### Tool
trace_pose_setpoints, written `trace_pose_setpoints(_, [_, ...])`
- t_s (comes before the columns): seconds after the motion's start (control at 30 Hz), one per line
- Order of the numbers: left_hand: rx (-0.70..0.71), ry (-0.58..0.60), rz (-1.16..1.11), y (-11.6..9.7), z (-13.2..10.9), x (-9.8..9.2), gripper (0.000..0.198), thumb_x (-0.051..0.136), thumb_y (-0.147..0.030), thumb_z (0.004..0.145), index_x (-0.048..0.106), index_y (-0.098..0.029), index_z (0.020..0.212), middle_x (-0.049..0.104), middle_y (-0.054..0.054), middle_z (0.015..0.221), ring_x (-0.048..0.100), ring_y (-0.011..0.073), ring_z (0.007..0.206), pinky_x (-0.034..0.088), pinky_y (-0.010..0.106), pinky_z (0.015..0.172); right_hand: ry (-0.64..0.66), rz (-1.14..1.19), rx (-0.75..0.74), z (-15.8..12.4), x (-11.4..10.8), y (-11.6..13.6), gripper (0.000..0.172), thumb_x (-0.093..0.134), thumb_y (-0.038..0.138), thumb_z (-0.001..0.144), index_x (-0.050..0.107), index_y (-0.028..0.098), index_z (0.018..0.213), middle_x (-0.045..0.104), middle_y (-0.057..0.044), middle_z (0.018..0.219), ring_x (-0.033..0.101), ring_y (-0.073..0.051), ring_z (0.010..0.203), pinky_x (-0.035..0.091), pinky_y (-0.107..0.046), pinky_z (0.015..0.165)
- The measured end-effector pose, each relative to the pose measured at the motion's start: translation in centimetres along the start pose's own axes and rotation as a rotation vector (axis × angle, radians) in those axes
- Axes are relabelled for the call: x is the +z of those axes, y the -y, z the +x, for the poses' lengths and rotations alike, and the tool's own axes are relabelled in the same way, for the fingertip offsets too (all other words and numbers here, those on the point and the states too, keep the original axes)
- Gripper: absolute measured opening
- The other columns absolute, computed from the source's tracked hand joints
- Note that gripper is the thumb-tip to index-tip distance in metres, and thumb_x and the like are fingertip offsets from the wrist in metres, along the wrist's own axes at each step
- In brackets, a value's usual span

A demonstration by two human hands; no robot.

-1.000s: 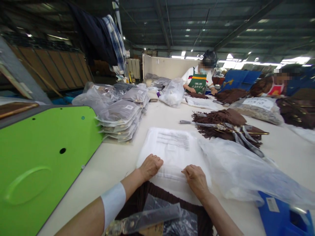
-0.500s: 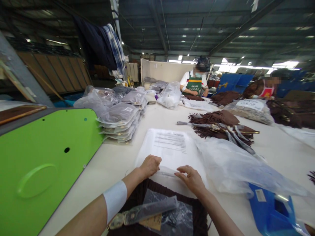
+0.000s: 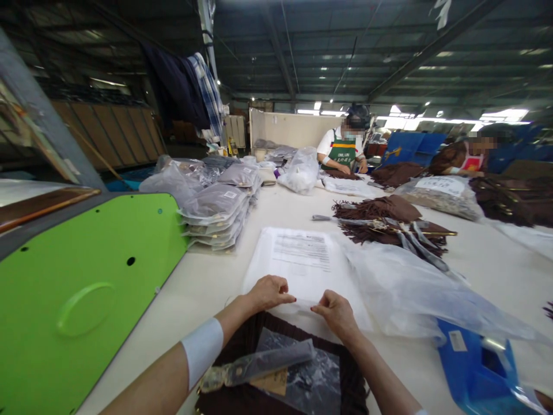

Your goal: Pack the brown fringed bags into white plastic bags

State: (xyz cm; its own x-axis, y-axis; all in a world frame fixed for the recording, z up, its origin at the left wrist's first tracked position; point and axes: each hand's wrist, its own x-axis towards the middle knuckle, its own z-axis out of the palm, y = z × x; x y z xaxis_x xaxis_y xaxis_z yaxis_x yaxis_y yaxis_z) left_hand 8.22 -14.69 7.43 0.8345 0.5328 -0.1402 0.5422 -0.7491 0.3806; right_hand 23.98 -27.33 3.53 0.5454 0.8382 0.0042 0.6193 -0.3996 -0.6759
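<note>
My left hand [image 3: 268, 291] and my right hand [image 3: 336, 311] both pinch the near edge of a clear plastic bag with printed text [image 3: 302, 262], which lies flat on the white table [image 3: 203, 282]. The fingers of both hands are closed on the bag's opening, a short gap apart. Under my forearms lies a dark brown folded garment [image 3: 242, 397] with a small bagged item [image 3: 259, 366] and a tag on top. A white band wraps my left forearm.
A bright green machine cover [image 3: 86, 288] fills the left. A stack of bagged garments [image 3: 216, 213] stands behind it. Brown fringed pieces [image 3: 384, 222] and loose plastic bags [image 3: 410, 294] lie to the right, with a blue bin [image 3: 484, 369]. Two other people work at the far end.
Both hands went from resting flat on the bag's near edge to pinching it, and drew slightly toward me. My view shifted a little to the left.
</note>
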Motion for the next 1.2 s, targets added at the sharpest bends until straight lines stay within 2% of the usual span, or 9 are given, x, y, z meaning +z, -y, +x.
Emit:
trace_pose_setpoints(0.17, [0.027, -0.008, 0.098, -0.5, 0.4, 0.7, 0.020, 0.049, -0.028, 0.086, 0.066, -0.018, 0.080, 0.069, 0.003, 0.082, 0.061, 0.0155, 0.078, 0.043, 0.025, 0.068, 0.048, 0.056, -0.020, 0.0, 0.4, -0.6, 0.026, 0.062, 0.033, 0.062, 0.042, 0.022, 0.050, 0.047, 0.006, 0.047, 0.043, -0.011, 0.050, 0.030, -0.024, 0.050])
trace_pose_setpoints(0.27, [0.048, -0.005, 0.186, -0.1, 0.4, 0.9, 0.015, 0.049, -0.017, 0.084, 0.064, -0.015, 0.082, 0.068, 0.005, 0.083, 0.061, 0.0172, 0.080, 0.044, 0.030, 0.073, 0.057, 0.080, -0.043, 0.0, 0.4, -1.1, 0.031, 0.058, 0.043, 0.065, 0.041, 0.022, 0.049, 0.042, 0.006, 0.045, 0.041, -0.010, 0.047, 0.030, -0.023, 0.047])
trace_pose_setpoints(0.4, [0.063, -0.033, 0.311, 1.3, -0.3, 0.5, 0.022, 0.046, 0.000, 0.075, 0.062, -0.013, 0.083, 0.066, 0.010, 0.087, 0.061, 0.0217, 0.086, 0.042, 0.035, 0.078, -0.001, 0.062, -0.090, -0.4, -0.2, -1.5, 0.035, 0.049, 0.048, 0.071, 0.038, 0.023, 0.049, 0.042, 0.005, 0.047, 0.042, -0.011, 0.049, 0.031, -0.024, 0.048])
trace_pose_setpoints(0.57, [0.020, -0.104, 0.415, 3.6, -1.7, -0.5, 0.030, 0.037, 0.003, 0.075, 0.061, -0.010, 0.086, 0.064, 0.015, 0.086, 0.059, 0.0262, 0.088, 0.041, 0.038, 0.077, -0.090, -0.022, -0.185, -1.4, -1.4, -2.3, 0.035, 0.045, 0.053, 0.075, 0.045, 0.023, 0.057, 0.054, 0.000, 0.061, 0.050, -0.015, 0.061, 0.037, -0.028, 0.059])
trace_pose_setpoints(0.73, [0.004, -0.160, 0.452, 4.3, -2.6, -0.9, 0.025, 0.040, 0.000, 0.076, 0.061, -0.010, 0.085, 0.063, 0.015, 0.085, 0.059, 0.0262, 0.086, 0.041, 0.037, 0.075, -0.093, -0.131, -0.254, -2.2, -1.6, -2.2, 0.030, 0.042, 0.045, 0.084, 0.053, 0.023, 0.067, 0.060, -0.001, 0.069, 0.056, -0.016, 0.070, 0.040, -0.028, 0.065])
trace_pose_setpoints(0.83, [0.015, -0.182, 0.458, 3.6, -2.6, -0.8, 0.020, 0.044, -0.003, 0.078, 0.061, -0.011, 0.084, 0.063, 0.013, 0.083, 0.059, 0.0255, 0.085, 0.041, 0.036, 0.074, -0.081, -0.228, -0.297, -2.5, -0.7, -0.7, 0.017, 0.050, 0.036, 0.083, 0.059, 0.022, 0.088, 0.064, -0.002, 0.082, 0.058, -0.017, 0.081, 0.040, -0.030, 0.075])
trace_pose_setpoints(0.9, [0.026, -0.192, 0.462, 3.0, -2.6, -0.8, 0.017, 0.045, -0.006, 0.080, 0.061, -0.011, 0.083, 0.064, 0.013, 0.083, 0.059, 0.0252, 0.084, 0.041, 0.036, 0.074, -0.071, -0.300, -0.317, -2.6, 0.2, 0.8, 0.017, 0.055, 0.031, 0.082, 0.059, 0.021, 0.095, 0.064, -0.003, 0.086, 0.058, -0.019, 0.085, 0.038, -0.030, 0.077])
trace_pose_setpoints(1.07, [0.040, -0.216, 0.464, 2.5, -2.9, -0.9, 0.016, 0.046, -0.007, 0.081, 0.061, -0.012, 0.082, 0.063, 0.012, 0.083, 0.059, 0.0236, 0.084, 0.040, 0.035, 0.074, -0.057, -0.450, -0.322, -2.1, 1.5, 3.5, 0.015, 0.048, 0.028, 0.087, 0.060, 0.021, 0.091, 0.064, -0.005, 0.089, 0.058, -0.020, 0.086, 0.035, -0.031, 0.074])
trace_pose_setpoints(1.2, [0.006, -0.255, 0.412, 3.5, -3.5, -1.1, 0.016, 0.045, -0.007, 0.081, 0.060, -0.012, 0.082, 0.063, 0.013, 0.084, 0.057, 0.0240, 0.085, 0.039, 0.035, 0.075, -0.054, -0.515, -0.282, -1.8, 0.4, 2.1, 0.011, 0.050, 0.016, 0.082, 0.061, 0.020, 0.082, 0.065, -0.006, 0.084, 0.059, -0.020, 0.083, 0.033, -0.030, 0.072])
